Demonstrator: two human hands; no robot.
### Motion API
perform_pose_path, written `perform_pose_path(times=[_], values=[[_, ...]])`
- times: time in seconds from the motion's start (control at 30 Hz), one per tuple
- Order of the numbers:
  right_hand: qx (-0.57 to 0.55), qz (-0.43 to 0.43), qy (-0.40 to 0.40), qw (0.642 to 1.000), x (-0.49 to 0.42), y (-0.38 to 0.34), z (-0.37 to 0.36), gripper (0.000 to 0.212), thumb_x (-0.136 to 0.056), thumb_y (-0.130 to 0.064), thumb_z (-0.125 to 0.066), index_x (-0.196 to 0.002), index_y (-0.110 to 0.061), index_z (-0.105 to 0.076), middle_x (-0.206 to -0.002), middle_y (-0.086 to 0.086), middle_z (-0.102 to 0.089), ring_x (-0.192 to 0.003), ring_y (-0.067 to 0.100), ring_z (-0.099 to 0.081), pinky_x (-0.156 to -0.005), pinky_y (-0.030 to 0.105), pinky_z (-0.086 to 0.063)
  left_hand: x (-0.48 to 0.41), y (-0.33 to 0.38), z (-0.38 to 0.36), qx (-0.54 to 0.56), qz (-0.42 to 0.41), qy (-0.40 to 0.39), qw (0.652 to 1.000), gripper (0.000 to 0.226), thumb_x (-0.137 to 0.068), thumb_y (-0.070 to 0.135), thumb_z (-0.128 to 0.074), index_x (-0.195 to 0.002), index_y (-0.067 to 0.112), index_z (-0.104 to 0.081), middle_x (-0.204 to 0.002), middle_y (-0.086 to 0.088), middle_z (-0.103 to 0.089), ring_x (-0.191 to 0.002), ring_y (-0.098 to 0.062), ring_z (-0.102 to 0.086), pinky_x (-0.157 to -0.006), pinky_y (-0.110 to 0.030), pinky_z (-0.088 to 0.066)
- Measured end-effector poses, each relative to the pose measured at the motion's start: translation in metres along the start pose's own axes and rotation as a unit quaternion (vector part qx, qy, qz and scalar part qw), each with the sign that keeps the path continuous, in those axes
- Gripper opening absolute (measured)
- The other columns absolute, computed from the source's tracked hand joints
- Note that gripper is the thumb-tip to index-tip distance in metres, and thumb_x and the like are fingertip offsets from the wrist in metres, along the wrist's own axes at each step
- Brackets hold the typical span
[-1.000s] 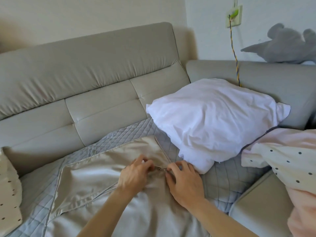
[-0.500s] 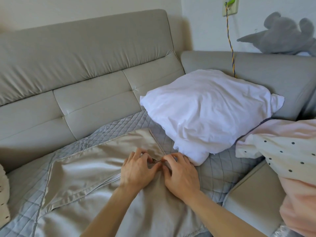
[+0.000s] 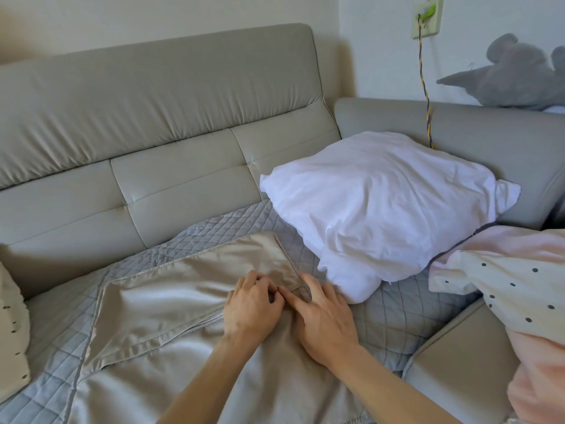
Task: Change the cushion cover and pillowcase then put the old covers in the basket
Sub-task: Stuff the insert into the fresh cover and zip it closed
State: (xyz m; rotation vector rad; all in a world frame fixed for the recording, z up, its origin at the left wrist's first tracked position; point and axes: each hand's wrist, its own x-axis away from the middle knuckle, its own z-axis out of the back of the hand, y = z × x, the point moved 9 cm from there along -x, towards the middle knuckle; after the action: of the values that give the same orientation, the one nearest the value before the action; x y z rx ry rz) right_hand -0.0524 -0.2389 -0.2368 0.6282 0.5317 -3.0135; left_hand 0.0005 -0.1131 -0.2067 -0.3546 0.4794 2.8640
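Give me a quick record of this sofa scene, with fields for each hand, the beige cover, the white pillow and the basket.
left hand: pinches the beige cushion cover at its zip
right hand: fingers lie straight on the cover, beside the left hand
beige cushion cover: flat on the grey quilted mat on the sofa
white pillow: on the mat, right of the cover, leaning on the sofa
basket: not in view
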Motion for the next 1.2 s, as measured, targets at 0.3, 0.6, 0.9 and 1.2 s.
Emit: perform_pose_path(times=[0.3,0.6,0.9,1.2], values=[[0.06,-0.019,-0.039,0.997,-0.003,0.001,-0.005,0.047,-0.083,-0.036,-0.042,-0.125,-0.047,-0.061,-0.129,0.001,-0.061,-0.093,0.029,-0.06,-0.077,0.042,-0.052,0.001,-0.028,0.026,-0.15,0.004,-0.064,0.987,0.03,-0.09,0.037,-0.043,-0.102,0.023,-0.067,-0.121,0.012,-0.053,-0.113,-0.017,-0.052,-0.097,-0.037,-0.04],[0.108,-0.037,-0.042,0.993,-0.006,-0.007,-0.001,0.051,-0.079,-0.033,-0.039,-0.119,-0.043,-0.069,-0.121,0.003,-0.064,-0.086,0.032,-0.057,-0.075,0.045,-0.05,0.07,-0.188,0.127,-0.3,0.148,-0.06,0.94,0.029,-0.09,0.039,-0.046,-0.112,0.026,-0.059,-0.119,0.011,-0.055,-0.114,-0.013,-0.052,-0.092,-0.032,-0.039],[0.174,-0.042,-0.094,0.979,-0.001,-0.012,-0.003,0.058,-0.095,-0.035,-0.042,-0.147,-0.056,-0.027,-0.15,-0.009,-0.038,-0.122,0.023,-0.042,-0.098,0.037,-0.035,0.114,-0.228,0.118,-0.19,0.27,-0.024,0.944,0.032,-0.091,0.029,-0.045,-0.118,0.017,-0.056,-0.123,0.004,-0.052,-0.117,-0.021,-0.05,-0.094,-0.037,-0.04],[0.02,0.095,0.055,0.994,-0.018,-0.063,0.022,0.017,-0.078,-0.023,-0.059,-0.086,-0.022,-0.074,-0.081,-0.002,-0.067,-0.078,0.027,-0.063,-0.07,0.036,-0.05,0.121,-0.166,0.098,-0.176,-0.076,0.098,0.977,0.017,-0.079,0.031,-0.049,-0.08,0.027,-0.066,-0.081,0.007,-0.062,-0.075,-0.017,-0.063,-0.069,-0.03,-0.049]])
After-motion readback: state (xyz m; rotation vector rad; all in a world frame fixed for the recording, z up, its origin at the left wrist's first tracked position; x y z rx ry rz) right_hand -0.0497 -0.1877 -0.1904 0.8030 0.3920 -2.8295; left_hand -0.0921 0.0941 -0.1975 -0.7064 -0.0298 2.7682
